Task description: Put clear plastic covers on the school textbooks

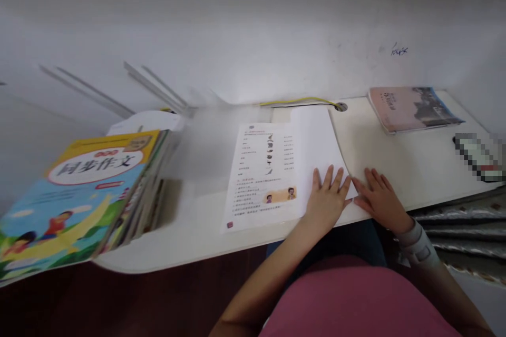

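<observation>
A printed sheet (253, 184) with lines of text and small pictures lies on the white desk. Over its right side is a blank white flap (314, 142), which looks like the sheet's other part folded across. My left hand (326, 195) rests flat on the lower part of this flap, fingers spread. Just right of the paper's edge, my right hand (375, 195) lies on the desk with its fingers apart and its thumb close to the left hand. A pale band (417, 242) circles the right wrist. Neither hand grips anything.
A stack of books (98, 189) with a bright cover stands at the left. A paperback (411, 110) lies at the back right, near a blurred-out device (480, 155). A yellow cable (300, 100) runs along the wall to a desk hole (341, 107).
</observation>
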`<state>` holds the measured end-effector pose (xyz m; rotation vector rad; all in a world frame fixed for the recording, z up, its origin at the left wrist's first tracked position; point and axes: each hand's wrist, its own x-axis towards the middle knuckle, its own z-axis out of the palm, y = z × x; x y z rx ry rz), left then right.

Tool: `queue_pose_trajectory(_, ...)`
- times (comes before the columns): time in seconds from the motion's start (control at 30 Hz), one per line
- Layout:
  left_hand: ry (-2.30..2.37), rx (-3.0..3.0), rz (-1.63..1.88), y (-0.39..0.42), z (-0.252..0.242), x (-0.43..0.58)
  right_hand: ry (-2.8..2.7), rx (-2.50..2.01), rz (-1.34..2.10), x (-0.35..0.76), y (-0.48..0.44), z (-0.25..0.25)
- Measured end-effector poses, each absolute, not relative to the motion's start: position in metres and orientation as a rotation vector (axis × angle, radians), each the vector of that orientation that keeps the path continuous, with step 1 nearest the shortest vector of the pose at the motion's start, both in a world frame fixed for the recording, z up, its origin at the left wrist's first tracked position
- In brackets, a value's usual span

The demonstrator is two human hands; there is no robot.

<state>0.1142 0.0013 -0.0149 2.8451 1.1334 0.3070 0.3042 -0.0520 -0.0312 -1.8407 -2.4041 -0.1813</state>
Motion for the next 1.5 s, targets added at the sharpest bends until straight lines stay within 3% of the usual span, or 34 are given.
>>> queue_pose_trajectory(0.37, 1.079, 2.894, 0.293, 0.0, -0.024, 0.132, -2.355, -1.695, 0.03, 0.318, -0.049, -0.038)
queue_pose_trajectory(0.73, 1.082, 2.923, 0.197, 0.001, -0.023, 0.126, -2.31, -1.834, -0.088, 0.327, -0.053, -0.038)
queue_pose_trajectory(1.17, 1.032, 2.918, 0.138, 0.002, -0.021, 0.148, -2.186, -1.687, 0.125, 0.332, -0.051, -0.041)
queue_pose_trajectory(1.5, 1.003, 2.902, 0.076, -0.01, -0.013, 0.16, -2.216, -1.694, 0.08, 0.328, -0.052, -0.04)
